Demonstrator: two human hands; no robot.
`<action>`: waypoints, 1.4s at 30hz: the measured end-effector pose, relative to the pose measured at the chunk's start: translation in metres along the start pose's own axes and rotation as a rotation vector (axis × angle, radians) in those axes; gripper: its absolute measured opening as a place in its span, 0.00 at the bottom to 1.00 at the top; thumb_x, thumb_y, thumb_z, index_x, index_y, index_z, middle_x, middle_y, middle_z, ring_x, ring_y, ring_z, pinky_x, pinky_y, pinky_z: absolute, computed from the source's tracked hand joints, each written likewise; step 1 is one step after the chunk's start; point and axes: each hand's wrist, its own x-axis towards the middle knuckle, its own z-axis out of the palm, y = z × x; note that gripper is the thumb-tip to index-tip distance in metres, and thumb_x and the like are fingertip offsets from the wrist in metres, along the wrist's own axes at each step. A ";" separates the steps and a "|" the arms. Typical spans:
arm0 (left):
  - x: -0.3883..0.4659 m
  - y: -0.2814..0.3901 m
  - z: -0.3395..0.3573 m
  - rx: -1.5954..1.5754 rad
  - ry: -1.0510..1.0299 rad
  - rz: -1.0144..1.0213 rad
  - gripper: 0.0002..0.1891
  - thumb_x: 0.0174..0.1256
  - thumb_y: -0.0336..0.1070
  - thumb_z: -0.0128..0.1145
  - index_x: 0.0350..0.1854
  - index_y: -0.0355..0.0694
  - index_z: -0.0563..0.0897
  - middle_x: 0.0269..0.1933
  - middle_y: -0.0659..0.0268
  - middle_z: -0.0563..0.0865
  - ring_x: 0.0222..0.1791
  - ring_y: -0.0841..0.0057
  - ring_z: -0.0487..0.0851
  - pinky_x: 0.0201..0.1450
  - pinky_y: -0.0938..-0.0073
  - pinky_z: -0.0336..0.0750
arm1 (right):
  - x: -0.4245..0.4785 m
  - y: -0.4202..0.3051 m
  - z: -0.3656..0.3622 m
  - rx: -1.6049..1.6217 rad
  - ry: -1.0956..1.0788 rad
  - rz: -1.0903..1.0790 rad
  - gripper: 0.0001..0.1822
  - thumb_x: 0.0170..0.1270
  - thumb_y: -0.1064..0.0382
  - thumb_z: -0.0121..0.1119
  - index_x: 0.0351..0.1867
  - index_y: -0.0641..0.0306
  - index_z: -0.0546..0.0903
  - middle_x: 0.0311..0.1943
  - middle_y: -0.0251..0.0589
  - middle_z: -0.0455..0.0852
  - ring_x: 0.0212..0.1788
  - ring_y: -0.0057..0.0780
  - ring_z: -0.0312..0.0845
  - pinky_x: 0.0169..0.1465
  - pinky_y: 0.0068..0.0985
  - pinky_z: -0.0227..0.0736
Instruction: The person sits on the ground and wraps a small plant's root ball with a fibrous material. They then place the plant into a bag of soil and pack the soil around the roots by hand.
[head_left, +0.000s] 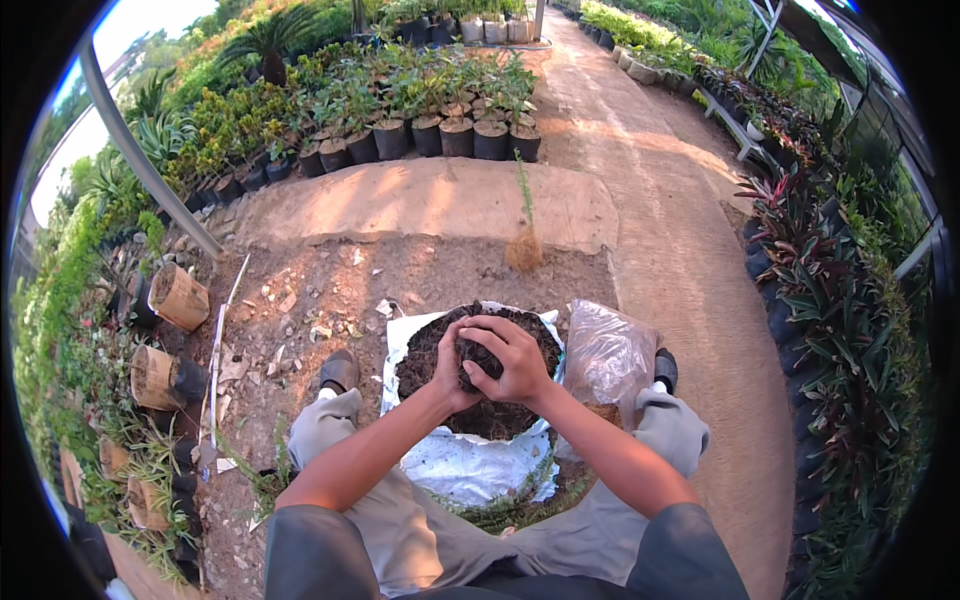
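Note:
My left hand (451, 366) and my right hand (513, 358) are cupped together around a rounded clump of dark soil (480, 355). Their fingertips meet at the far side of the clump. Beneath them an open white sack (480, 469), with its rim rolled down, holds dark, fibrous potting soil (424, 367). The sack stands between my feet. To its right rests a clear plastic bag (609, 349), its contents hard to make out through the creases. Beyond the sack, a feathery green plant (525, 191) stands upright from a brown fibre-wrapped root ball (523, 250) on the ground.
Green fronds (517, 516) lie close in front of me, below the sack. Broken shards (289, 302) litter the soil to the left, beside tipped plant pots (178, 297). Black potted plants (456, 139) line the back. A concrete path (690, 300) runs along the right.

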 end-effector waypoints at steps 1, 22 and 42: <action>0.003 -0.003 0.000 -0.114 0.152 -0.044 0.28 0.76 0.65 0.42 0.56 0.47 0.82 0.54 0.63 0.86 0.56 0.66 0.84 0.60 0.61 0.81 | -0.001 0.000 0.003 -0.005 0.019 0.005 0.21 0.60 0.57 0.68 0.53 0.61 0.83 0.54 0.47 0.85 0.54 0.47 0.85 0.58 0.39 0.81; -0.001 0.011 0.013 -0.100 0.178 -0.154 0.26 0.72 0.67 0.49 0.53 0.49 0.82 0.51 0.65 0.86 0.51 0.68 0.85 0.56 0.63 0.82 | -0.007 0.008 0.018 0.003 0.095 0.109 0.18 0.63 0.61 0.64 0.53 0.63 0.82 0.53 0.48 0.85 0.54 0.49 0.84 0.58 0.41 0.80; -0.020 0.057 0.011 -0.180 0.156 -0.073 0.31 0.72 0.70 0.43 0.53 0.49 0.86 0.50 0.65 0.91 0.49 0.67 0.90 0.57 0.58 0.83 | 0.034 0.012 0.040 0.350 0.220 0.217 0.23 0.79 0.51 0.47 0.58 0.71 0.78 0.54 0.52 0.84 0.59 0.43 0.81 0.65 0.36 0.72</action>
